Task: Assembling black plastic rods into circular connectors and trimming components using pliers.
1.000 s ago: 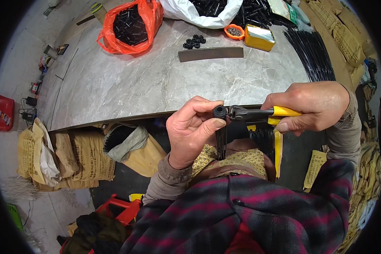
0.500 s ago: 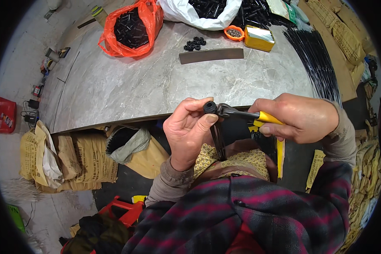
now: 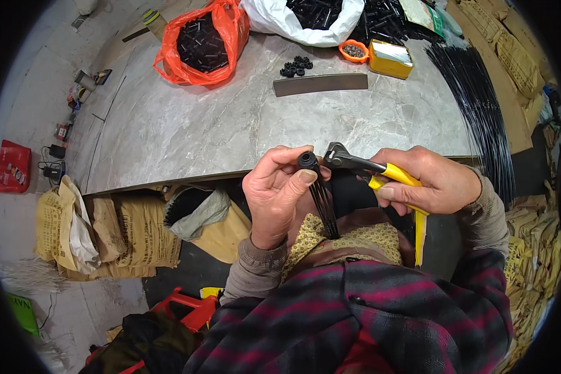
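Note:
Between the thumb and fingers of my left hand [image 3: 269, 198] is a black plastic tube-shaped fitting [image 3: 307, 160], its round hollow end facing up. Thin black rods [image 3: 323, 209] run down from it toward my lap. My right hand [image 3: 435, 179] is closed round the yellow handles of end-cutting pliers [image 3: 368, 164]. The black pliers head points left, just right of the fitting and apart from it. One yellow handle hangs down below my right fingers. My left palm hides part of the fitting's side.
Both hands are at the near edge of the grey table [image 3: 199, 124]. On it lie a dark flat strip [image 3: 321, 85], small black parts [image 3: 296, 67], an orange bowl [image 3: 353, 52], a yellow tin [image 3: 389, 66], a red bag [image 3: 168, 59], a white bag [image 3: 262, 19] and long black rods [image 3: 474, 106].
The pliers head was against the fitting; now it has come away to the right, and its handles are spread wider. My left hand keeps its hold. The whole view has shifted slightly.

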Demonstrator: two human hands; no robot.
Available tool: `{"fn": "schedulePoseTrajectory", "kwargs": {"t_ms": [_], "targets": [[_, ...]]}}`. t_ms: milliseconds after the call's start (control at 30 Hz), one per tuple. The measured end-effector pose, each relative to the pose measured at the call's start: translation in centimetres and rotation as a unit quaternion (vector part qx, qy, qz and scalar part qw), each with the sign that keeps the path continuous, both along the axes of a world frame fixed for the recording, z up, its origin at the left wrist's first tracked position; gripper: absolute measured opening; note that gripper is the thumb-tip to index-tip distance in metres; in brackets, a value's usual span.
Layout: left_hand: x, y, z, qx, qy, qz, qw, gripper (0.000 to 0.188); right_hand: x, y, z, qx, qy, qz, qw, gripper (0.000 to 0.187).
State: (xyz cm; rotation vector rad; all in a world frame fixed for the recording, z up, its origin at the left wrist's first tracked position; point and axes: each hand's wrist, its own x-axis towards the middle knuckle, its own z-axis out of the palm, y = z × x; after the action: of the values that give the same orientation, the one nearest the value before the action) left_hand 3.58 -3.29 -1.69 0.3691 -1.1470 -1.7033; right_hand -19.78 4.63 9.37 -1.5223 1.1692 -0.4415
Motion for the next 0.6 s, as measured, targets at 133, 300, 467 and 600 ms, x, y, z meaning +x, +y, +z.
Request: {"fn": "schedulePoseTrajectory", "kwargs": {"t_ms": [133,300,467,600], "targets": [[-0.3,0.2,0.2,0.011,-0.004,0.002,1.0,0.029,-0.2,0.2,-0.3,-0.006,-0.006,0.003,1.0,0.025],[-0.6,0.6,0.5,-0.013,-0.008,0.018,1.0,0.027,-0.3,0.3,0.1,-0.004,0.008,0.014,1.0,0.022],[-1.1,1.0,0.8,-0.029,0.003,0.027,0.999,0.025,-0.4,0.3,0.4,0.005,0.014,0.022,1.0,0.021],[-1.0,1.0,0.2,-0.025,0.007,0.048,0.999,0.025,0.1,0.3,-0.7,0.01,-0.016,0.017,1.0,0.019]]}}
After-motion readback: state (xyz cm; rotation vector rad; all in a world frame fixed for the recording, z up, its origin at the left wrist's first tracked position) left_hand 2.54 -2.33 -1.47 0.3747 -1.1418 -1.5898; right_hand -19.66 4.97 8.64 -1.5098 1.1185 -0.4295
